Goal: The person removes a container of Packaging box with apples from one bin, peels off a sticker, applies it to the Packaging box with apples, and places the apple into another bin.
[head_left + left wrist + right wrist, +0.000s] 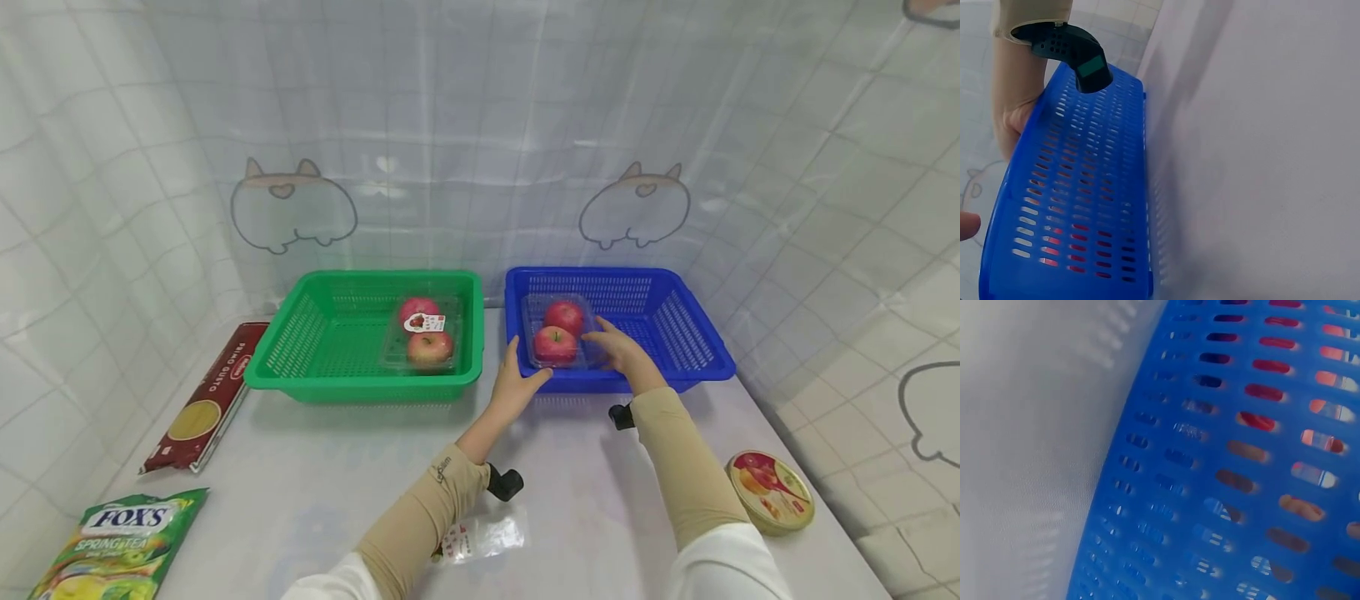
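Apple clamshell [558, 337]: clear plastic pack, two red apples, sitting in front-left corner of blue basket [675, 287].

Left hand [516, 385] at basket's front-left rim, fingers straight, thumb up against the rim by the pack, not curled round anything. Right hand [625, 354] reaching over basket's front rim, fingers extended, tips touching pack's right side; no closed grip visible. Likely light-to-moderate weight, all in the fruit; thin shell probably flexes and slips, lid could pop if squeezed. Best held from below or at both short ends, kept level. Matching pack [424, 333] in green basket [330, 367], left of blue basket. Wrist views show only slotted blue wall, red behind.
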Tool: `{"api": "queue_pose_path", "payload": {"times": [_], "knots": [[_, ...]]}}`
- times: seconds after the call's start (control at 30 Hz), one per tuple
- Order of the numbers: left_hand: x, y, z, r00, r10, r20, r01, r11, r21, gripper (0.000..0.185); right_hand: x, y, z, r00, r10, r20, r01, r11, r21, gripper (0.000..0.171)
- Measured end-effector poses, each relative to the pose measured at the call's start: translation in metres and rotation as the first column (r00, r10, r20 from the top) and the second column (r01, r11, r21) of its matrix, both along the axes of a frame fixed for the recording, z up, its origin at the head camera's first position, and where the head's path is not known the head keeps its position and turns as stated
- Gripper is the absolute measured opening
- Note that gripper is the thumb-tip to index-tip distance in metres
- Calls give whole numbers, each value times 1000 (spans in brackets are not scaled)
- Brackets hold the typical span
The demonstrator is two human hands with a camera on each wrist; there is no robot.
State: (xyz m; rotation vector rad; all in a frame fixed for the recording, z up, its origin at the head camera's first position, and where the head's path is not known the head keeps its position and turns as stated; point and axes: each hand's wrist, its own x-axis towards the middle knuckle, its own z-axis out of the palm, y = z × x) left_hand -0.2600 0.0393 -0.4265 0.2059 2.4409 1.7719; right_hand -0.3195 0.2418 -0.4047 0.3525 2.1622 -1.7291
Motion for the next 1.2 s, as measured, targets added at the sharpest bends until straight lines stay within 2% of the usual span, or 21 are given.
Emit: {"api": "queue_pose_path", "payload": {"times": [0.27, 0.5, 0.77, 0.93, 1.07, 1.2], "knots": [[-1, 1, -2, 1000, -15, -23, 15, 1000, -9, 82, 2, 0, 2, 995, -101, 25, 104, 980, -170, 64], [1, 2, -2, 1000, -20, -18, 19, 1000, -14, 82, 7, 3, 9, 985, -158, 69, 169, 961, -220, 59], [0, 0, -1, 1000, -15, 1, 15, 1000, -13, 82, 20, -4, 29, 965, -248, 84, 262, 914, -310, 61], [0, 0, 1, 1000, -3, 21, 4, 998, -62, 83, 30, -9, 42, 951, -293, 97, 306, 861, -406, 63], [-2, 1, 5, 1000, 20, -5, -21, 996, -90, 84, 37, -16, 51, 944, -313, 106, 325, 819, -473, 62], [2, 2, 15, 994, 77, -76, -83, 993, -80, 80, 44, -24, 61, 929, -356, 102, 358, 793, -493, 61]]}}
